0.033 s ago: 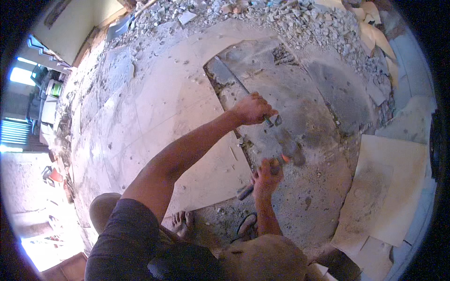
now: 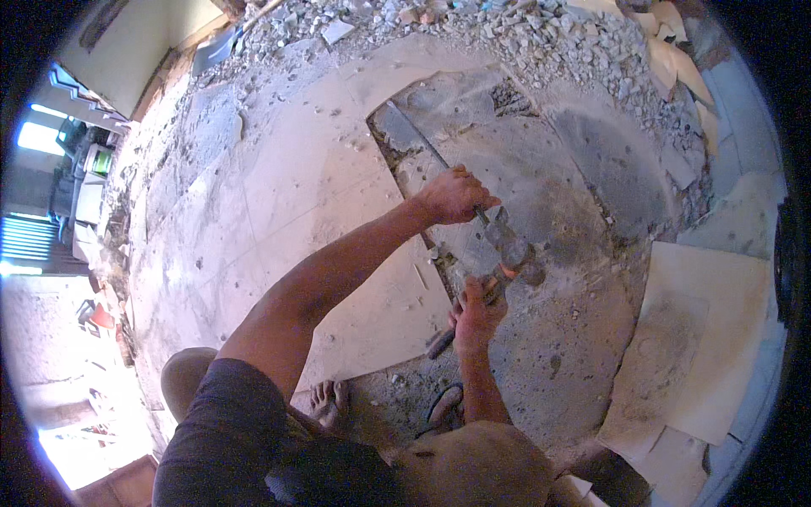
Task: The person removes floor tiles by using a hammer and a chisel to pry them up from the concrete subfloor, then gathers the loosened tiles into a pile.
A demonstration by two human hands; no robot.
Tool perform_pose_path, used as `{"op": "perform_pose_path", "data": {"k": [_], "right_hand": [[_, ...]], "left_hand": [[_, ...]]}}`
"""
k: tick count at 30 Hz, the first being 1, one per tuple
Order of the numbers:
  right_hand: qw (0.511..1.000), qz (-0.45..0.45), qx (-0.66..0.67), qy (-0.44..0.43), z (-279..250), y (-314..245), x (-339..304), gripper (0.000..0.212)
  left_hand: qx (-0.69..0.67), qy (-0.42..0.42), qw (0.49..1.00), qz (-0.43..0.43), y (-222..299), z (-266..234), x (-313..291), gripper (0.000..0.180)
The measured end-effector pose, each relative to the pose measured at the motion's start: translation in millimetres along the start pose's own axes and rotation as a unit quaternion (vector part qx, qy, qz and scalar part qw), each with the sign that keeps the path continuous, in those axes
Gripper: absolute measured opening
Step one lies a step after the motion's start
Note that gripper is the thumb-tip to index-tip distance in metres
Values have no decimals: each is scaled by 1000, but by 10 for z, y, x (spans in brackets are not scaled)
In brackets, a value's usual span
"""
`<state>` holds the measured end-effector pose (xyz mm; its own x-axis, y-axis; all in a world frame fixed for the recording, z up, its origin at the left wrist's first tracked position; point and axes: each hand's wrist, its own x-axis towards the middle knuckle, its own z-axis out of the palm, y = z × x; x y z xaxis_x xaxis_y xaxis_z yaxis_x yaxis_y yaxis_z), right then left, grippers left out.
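My left hand [image 2: 454, 196] is wrapped round a long metal chisel bar [image 2: 420, 138] near its struck end. The bar slants away to the far left, and its tip meets the broken edge of the pale floor slab [image 2: 338, 253]. In my right hand [image 2: 480, 319] is a hammer [image 2: 507, 243], gripped by its handle, whose dark end sticks out below my fist. The hammer's head, slightly blurred, is at the near end of the bar; whether they touch I cannot tell. Grey, rough ground [image 2: 566, 338] lies under both hands.
Rubble [image 2: 574, 51] is heaped along the far side. Flat pale sheets [image 2: 684, 338] lie on the right, and a darker slab [image 2: 608, 152] at the far right. My feet [image 2: 329, 404] are close to the slab's near edge. A red object [image 2: 102, 316] sits at the left.
The hammer's head has moved up and slightly left, to the near end of the chisel bar. My right hand has shifted slightly; my left hand and the bar stay in place.
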<state>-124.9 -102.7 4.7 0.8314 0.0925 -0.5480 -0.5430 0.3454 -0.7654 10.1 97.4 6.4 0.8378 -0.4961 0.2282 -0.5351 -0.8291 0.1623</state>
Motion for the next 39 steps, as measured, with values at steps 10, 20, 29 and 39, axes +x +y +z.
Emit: {"op": "perform_pose_path", "data": {"k": [10,20,29,39], "right_hand": [[994,106,13,19,218,-210,-224,20],[988,149,23,-44,281,2,-311,21],[987,146,63,-9,136,-61,-247,26],[964,183,42,188,-514,-258,-356,27]], "left_hand": [[32,-46,997,-47,32,-12,-10,20],[18,-57,998,-35,-20,15,-8,18],[41,-128,989,-66,9,47,1,15],[92,-163,975,-117,-521,-726,378,39]]}}
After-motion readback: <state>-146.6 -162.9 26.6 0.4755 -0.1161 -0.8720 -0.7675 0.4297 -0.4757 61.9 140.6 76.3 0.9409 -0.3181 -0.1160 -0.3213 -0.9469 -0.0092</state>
